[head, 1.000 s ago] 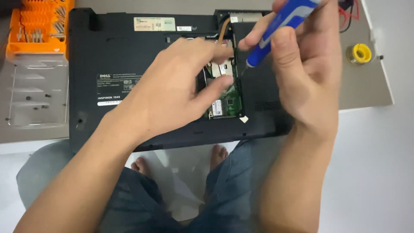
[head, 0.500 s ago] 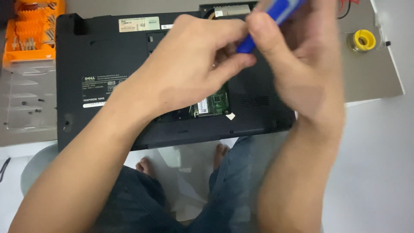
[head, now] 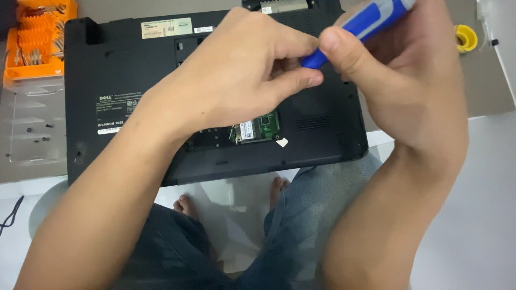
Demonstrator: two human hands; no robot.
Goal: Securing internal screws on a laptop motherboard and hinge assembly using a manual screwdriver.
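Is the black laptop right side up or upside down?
Upside down. The laptop shows its underside with stickers, and an open bay exposes a green circuit card. The right hand holds a blue screwdriver.

The laptop (head: 161, 75) lies bottom-up on the counter (head: 484, 86) in front of me, its near edge hanging over my knees. My left hand (head: 242, 70) sits above the middle of it, and my right hand (head: 408, 80) is at 3 o'clock from the left one, fingertips almost meeting. In my right hand is the screwdriver (head: 360, 27), its handle running up toward 1 o'clock. Below my left hand, at 6 o'clock, an open bay shows a circuit card (head: 258, 128). At 9 o'clock from the laptop stands the bit holder (head: 32, 48), with a clear tray (head: 27, 134) nearer me holding screws. At 3 o'clock lies a tape roll (head: 466, 37).
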